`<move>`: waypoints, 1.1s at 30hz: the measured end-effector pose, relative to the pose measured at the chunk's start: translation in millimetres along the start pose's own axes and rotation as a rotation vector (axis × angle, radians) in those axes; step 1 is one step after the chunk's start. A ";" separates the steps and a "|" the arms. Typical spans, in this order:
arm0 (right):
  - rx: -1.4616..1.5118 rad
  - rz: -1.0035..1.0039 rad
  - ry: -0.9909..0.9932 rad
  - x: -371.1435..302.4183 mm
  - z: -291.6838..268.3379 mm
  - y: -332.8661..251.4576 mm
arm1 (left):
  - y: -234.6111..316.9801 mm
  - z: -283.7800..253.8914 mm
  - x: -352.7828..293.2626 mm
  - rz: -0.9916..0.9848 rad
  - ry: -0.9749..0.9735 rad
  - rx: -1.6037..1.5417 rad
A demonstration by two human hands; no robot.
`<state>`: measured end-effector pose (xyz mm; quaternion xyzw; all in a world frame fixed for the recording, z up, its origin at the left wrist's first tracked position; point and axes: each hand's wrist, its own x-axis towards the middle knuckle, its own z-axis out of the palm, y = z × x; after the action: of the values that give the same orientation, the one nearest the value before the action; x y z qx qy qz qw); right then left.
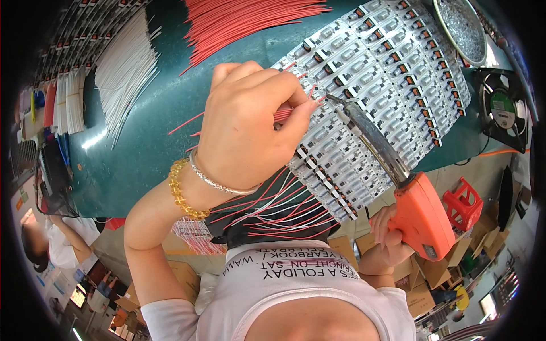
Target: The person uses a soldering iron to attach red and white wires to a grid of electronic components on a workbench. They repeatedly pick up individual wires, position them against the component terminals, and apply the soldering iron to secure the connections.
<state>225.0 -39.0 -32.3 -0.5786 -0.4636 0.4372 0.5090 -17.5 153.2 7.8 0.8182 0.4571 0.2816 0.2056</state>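
My left hand is closed on a bundle of thin red wires, which pass through the fist and stick out on its left side. Between the thumb and forefinger, a wire end points onto a panel of small white circuit boards. Around the orange-red handle of a soldering gun, the fingers of my right hand are wrapped. The gun's metal barrel slants up and left, and its thin tip is at the board, close beside my left fingertips. Whether the tip touches the wire is too small to tell.
Red wires and white wires lie in piles on the green table. A round dish of clear bits and a black fan stand at the right. Loose red and white wires lie near my lap. Another person sits at far left.
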 end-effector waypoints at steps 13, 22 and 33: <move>0.069 -0.067 0.026 -5.8 -3.1 5.6 | 1.0 1.0 -0.5 0.017 0.010 0.016; 0.291 0.258 0.261 -34.6 -27.7 24.0 | 0.0 -2.8 -4.0 0.035 0.025 -0.016; 0.026 0.108 0.146 -19.8 -4.8 0.4 | 15.8 17.9 -10.7 0.068 0.081 0.061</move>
<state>226.0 -59.3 -31.6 -0.6264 -0.3878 0.4266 0.5246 -0.5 134.8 0.7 0.8271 0.4453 0.3074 0.1521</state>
